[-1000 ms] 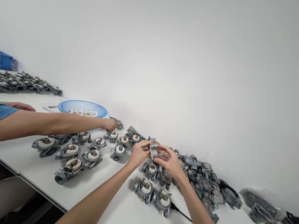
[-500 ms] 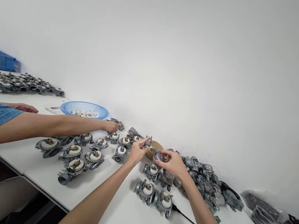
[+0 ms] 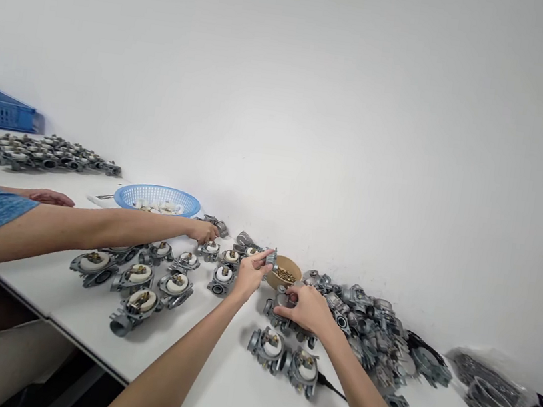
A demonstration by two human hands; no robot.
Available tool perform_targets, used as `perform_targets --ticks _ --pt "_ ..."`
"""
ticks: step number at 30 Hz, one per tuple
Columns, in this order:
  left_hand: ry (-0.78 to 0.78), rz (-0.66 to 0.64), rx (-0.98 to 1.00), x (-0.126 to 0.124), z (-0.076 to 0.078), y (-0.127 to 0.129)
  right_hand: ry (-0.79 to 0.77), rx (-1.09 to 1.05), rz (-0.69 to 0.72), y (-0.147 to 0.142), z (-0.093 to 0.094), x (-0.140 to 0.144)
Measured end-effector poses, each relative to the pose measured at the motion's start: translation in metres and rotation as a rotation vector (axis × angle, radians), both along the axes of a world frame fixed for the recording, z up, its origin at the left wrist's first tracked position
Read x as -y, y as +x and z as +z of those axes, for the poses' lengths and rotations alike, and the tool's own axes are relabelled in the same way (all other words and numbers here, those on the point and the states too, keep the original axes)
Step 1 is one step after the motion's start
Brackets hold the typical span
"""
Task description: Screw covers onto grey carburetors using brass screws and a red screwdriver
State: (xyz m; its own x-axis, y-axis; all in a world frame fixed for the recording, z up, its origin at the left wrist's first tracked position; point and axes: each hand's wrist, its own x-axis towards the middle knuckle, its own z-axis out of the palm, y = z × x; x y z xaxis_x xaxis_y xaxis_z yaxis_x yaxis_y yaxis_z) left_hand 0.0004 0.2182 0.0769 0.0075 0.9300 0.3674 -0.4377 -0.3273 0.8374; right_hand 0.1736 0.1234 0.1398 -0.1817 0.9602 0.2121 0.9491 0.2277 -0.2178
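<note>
My left hand (image 3: 250, 276) is closed on a grey metal carburetor part (image 3: 271, 258), held between thumb and fingers beside a tan bowl (image 3: 296, 271) of small brass pieces (image 3: 284, 274). Lower and to the right, my right hand (image 3: 308, 307) pinches a round grey float bowl (image 3: 281, 299) over a carburetor that it mostly covers. Nearer to me, two carburetors (image 3: 271, 346) (image 3: 304, 370) lie with their white floats facing up. Left of my left hand stands another carburetor with a white float (image 3: 224, 276).
A co-worker's hand (image 3: 205, 231) reaches to carburetors at the back left. Behind that arm sits a blue basket (image 3: 159, 190) of white floats. Grey carburetors are heaped (image 3: 374, 332) on the right, near a plastic bag (image 3: 490, 376). More stand in rows on the left and far left.
My right hand has come down with the float bowl, from in front of the tan bowl to the carburetor below it. My left hand has hardly moved.
</note>
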Motion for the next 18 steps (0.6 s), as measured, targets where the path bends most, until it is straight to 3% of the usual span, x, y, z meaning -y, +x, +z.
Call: perform_targets --ticks 8,15,18 --pt "0.027 -0.302 0.046 0.012 0.006 0.005 0.121 -0.266 -0.079 0.017 0.013 -0.003" --pt "0.066 -0.456 0.103 0.031 0.019 0.014 0.127 -0.767 0.09 0.011 0.01 0.004" --pt "0.053 -0.47 0.135 0.032 0.018 0.016 0.107 -0.855 0.101 0.009 0.005 0.006"
